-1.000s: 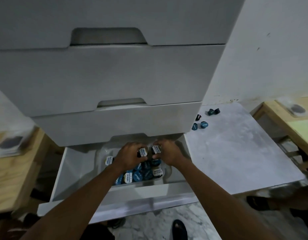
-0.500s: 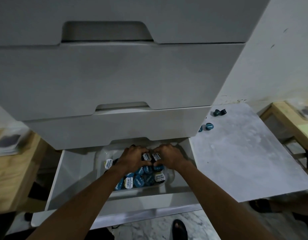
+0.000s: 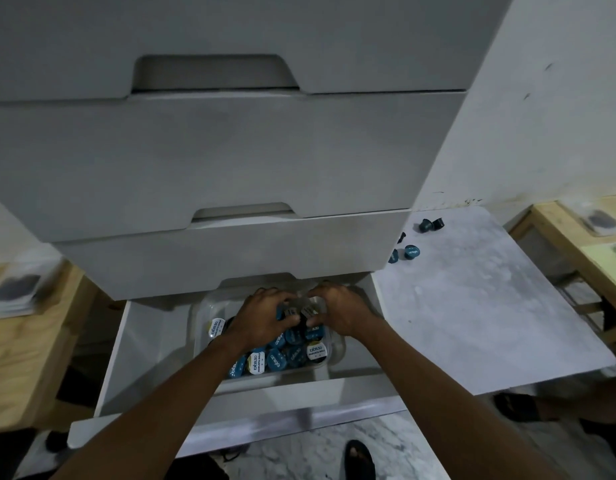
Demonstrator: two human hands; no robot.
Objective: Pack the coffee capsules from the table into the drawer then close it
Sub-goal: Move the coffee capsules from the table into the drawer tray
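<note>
Coffee capsules (image 3: 285, 355) with blue and white lids are seen packed close together in a clear plastic tray (image 3: 202, 317), which sits inside the open bottom drawer (image 3: 143, 358) of a white drawer unit (image 3: 230, 150). Two dark capsules at the top of the heap are pinched between fingers and thumbs: one capsule (image 3: 289, 311) is gripped by the left hand (image 3: 265, 318), the other capsule (image 3: 309, 311) by the right hand (image 3: 337, 310). The two hands are held close together over the back half of the tray, fingers curled down; how firmly each capsule is clamped cannot quite be made out in the dim light. Both forearms are stretched forward across the drawer front (image 3: 230, 424), which is pulled well out over the marble floor (image 3: 299, 455). To the right, a few loose capsules (image 3: 411, 252) are left on the grey table (image 3: 472, 306), near its back corner beside the drawer unit. Wooden furniture (image 3: 19, 351) is seen on either side.
</note>
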